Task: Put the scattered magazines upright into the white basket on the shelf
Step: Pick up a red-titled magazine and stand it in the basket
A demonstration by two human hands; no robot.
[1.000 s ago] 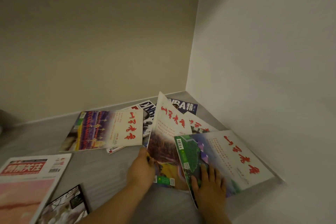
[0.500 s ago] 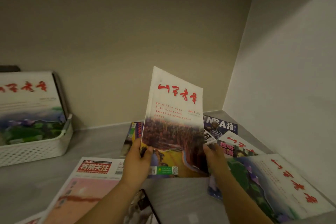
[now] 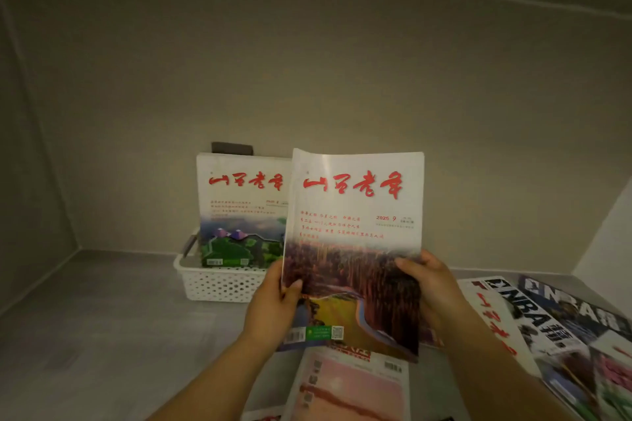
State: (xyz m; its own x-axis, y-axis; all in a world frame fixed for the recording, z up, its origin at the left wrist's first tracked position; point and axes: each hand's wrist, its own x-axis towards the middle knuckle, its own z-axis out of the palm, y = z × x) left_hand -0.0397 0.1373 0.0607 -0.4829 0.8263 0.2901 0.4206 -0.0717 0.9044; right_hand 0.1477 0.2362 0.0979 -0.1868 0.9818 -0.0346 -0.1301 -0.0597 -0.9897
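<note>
I hold a magazine (image 3: 354,236) with red calligraphy and a brown forest cover upright in the air. My left hand (image 3: 273,304) grips its left edge and my right hand (image 3: 431,287) grips its right edge. Just behind and to its left stands the white perforated basket (image 3: 219,284) against the back wall. A similar magazine (image 3: 239,212) with a green landscape cover stands upright inside it, with a dark item behind. More magazines lie flat on the shelf: a pink-covered one (image 3: 349,390) below my hands and NBA magazines (image 3: 543,321) at the right.
The grey shelf floor (image 3: 102,318) stretches left of the basket. A back wall, a left side wall and a white right side wall (image 3: 608,243) enclose the shelf. Several overlapping magazines fill the right front corner.
I lifted the forest-cover magazine off the pile with both hands and carried it left. My view swung left, so the basket now sits right behind the held magazine.
</note>
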